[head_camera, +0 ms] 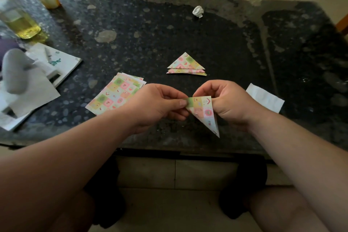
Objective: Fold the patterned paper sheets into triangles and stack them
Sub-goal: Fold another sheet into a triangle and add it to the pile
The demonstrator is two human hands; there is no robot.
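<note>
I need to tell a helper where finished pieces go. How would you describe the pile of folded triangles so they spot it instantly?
On the dark speckled table, look near the middle, just beyond the left hand and right hand. The pile of folded triangles lies there, apex pointing away. Unlike the flat square sheets to its left and the held triangle, it is folded and untouched.

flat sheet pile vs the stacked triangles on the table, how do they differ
The flat sheet pile is unfolded squares; the stacked triangles are folded corner to corner. The flat sheet pile lies fanned and askew on the left; the stacked triangles sit farther back, nearly aligned. The flat sheet pile covers more table than the stacked triangles. Both carry the same pastel checkered print.
</note>
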